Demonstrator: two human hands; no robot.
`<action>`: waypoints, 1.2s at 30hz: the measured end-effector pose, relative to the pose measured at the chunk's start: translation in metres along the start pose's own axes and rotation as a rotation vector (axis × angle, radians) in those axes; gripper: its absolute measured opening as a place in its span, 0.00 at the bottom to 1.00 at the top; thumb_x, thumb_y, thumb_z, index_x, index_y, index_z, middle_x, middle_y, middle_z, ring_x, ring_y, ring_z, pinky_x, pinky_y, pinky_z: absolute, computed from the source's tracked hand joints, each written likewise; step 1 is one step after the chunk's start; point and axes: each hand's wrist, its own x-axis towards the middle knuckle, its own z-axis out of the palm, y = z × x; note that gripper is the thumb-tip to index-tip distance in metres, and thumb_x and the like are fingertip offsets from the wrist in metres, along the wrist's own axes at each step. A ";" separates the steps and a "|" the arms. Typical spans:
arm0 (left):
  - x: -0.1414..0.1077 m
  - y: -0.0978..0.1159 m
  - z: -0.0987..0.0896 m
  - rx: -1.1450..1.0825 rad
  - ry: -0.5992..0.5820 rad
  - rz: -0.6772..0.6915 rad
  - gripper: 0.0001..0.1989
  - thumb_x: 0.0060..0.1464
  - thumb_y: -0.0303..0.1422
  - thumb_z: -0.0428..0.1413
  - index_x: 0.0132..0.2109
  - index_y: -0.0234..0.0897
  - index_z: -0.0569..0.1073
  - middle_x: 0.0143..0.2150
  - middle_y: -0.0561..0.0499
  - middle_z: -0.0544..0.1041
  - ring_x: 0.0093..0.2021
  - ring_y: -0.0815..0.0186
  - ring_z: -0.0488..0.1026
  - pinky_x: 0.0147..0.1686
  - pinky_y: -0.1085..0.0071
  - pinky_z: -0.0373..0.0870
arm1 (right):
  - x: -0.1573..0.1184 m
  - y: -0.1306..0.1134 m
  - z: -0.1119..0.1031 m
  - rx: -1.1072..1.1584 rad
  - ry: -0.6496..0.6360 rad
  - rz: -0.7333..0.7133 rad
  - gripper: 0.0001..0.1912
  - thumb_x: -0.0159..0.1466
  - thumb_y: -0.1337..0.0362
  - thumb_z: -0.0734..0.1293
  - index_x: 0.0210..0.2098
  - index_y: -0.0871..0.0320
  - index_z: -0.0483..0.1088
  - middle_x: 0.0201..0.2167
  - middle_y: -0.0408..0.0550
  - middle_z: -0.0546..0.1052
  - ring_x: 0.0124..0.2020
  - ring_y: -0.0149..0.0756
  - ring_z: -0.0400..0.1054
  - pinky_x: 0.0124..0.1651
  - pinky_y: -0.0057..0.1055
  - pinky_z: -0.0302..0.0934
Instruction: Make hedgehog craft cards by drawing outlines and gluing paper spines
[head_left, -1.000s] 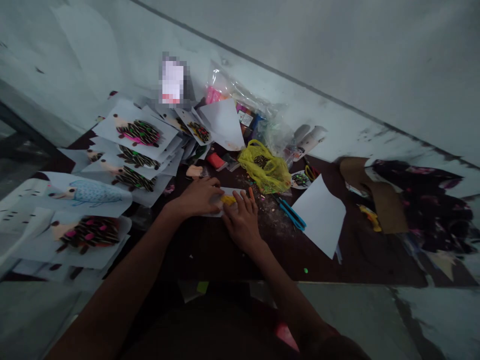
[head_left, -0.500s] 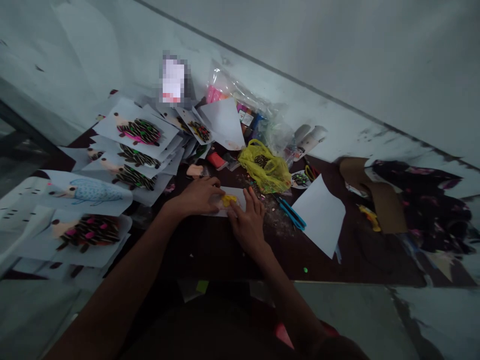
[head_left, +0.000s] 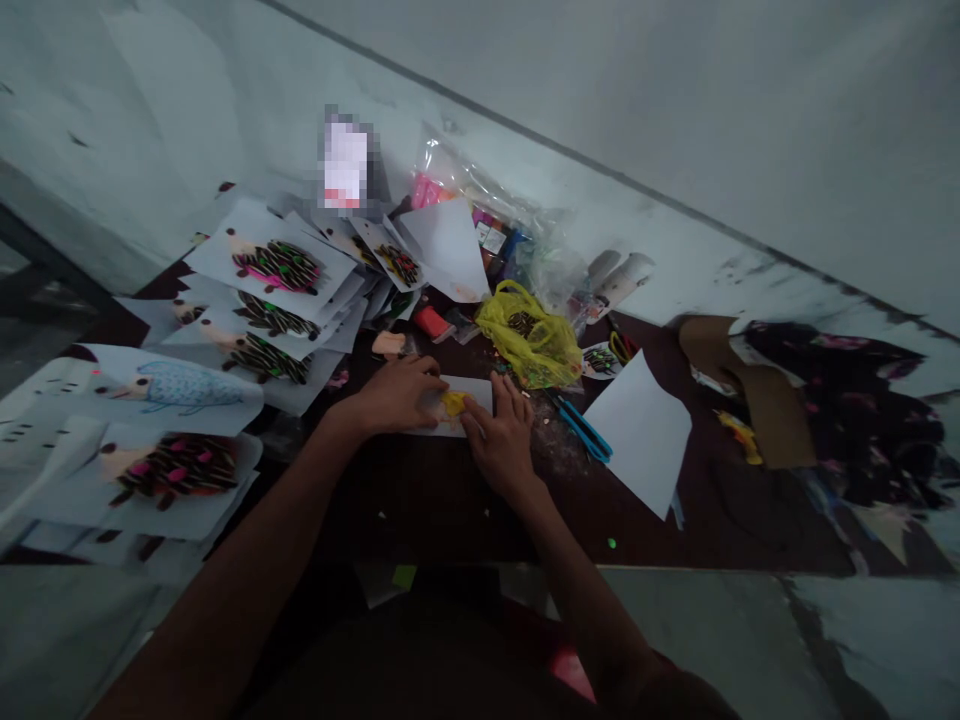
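A small white sheet lies on the dark table in front of me, with a flat yellow piece on it. My left hand rests on the sheet's left side, its fingers apart and its fingertips beside the yellow piece. From the right, my right hand touches the yellow piece with its thumb, its other fingers spread over the sheet's right edge. Neither hand is wrapped round anything. Part of the sheet is hidden under the hands.
Stacked hedgehog pictures stand at the left. Behind the hands are a red block, a peach lump and a yellow bag. Blue scissors, a blank sheet, brown card and dark cloth lie to the right.
My right hand has shifted slightly to the right, and its thumb now presses at the right edge of the yellow piece. The left hand has hardly moved.
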 end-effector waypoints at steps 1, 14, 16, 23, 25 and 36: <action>0.000 0.000 0.000 0.000 0.002 0.001 0.23 0.49 0.39 0.63 0.54 0.43 0.77 0.56 0.45 0.73 0.54 0.53 0.70 0.52 0.59 0.64 | 0.001 -0.001 0.000 -0.002 0.008 -0.006 0.15 0.70 0.58 0.63 0.53 0.47 0.75 0.70 0.54 0.58 0.70 0.51 0.48 0.66 0.54 0.48; -0.001 0.000 0.002 0.004 0.011 0.003 0.22 0.50 0.40 0.63 0.53 0.44 0.78 0.56 0.46 0.73 0.53 0.53 0.70 0.53 0.59 0.63 | 0.016 -0.010 0.007 -0.084 -0.054 -0.063 0.16 0.70 0.55 0.64 0.54 0.48 0.74 0.69 0.55 0.59 0.71 0.52 0.46 0.67 0.52 0.46; -0.001 0.000 0.002 0.008 0.014 0.004 0.22 0.50 0.39 0.63 0.53 0.45 0.77 0.56 0.46 0.73 0.53 0.53 0.70 0.53 0.59 0.63 | 0.018 -0.010 0.008 -0.079 -0.063 -0.060 0.16 0.69 0.56 0.64 0.54 0.49 0.74 0.69 0.55 0.60 0.71 0.52 0.46 0.67 0.52 0.45; -0.001 0.001 0.000 0.012 0.027 0.018 0.21 0.51 0.39 0.62 0.52 0.42 0.78 0.54 0.45 0.74 0.53 0.53 0.70 0.52 0.59 0.63 | 0.016 -0.006 0.006 0.005 -0.023 -0.003 0.15 0.70 0.59 0.63 0.54 0.47 0.75 0.68 0.53 0.60 0.70 0.51 0.48 0.66 0.51 0.48; -0.001 0.001 0.001 0.011 0.028 0.016 0.20 0.50 0.39 0.62 0.52 0.43 0.78 0.54 0.45 0.74 0.53 0.54 0.70 0.52 0.59 0.63 | 0.014 -0.006 0.005 -0.008 -0.019 -0.023 0.16 0.70 0.59 0.64 0.55 0.45 0.74 0.69 0.51 0.58 0.71 0.52 0.46 0.66 0.52 0.47; -0.002 0.001 0.000 0.002 0.010 0.005 0.22 0.50 0.38 0.62 0.53 0.43 0.77 0.56 0.45 0.73 0.53 0.54 0.70 0.53 0.60 0.64 | 0.014 -0.007 0.008 -0.034 -0.062 -0.035 0.17 0.70 0.57 0.64 0.57 0.45 0.73 0.70 0.53 0.57 0.71 0.52 0.45 0.67 0.52 0.46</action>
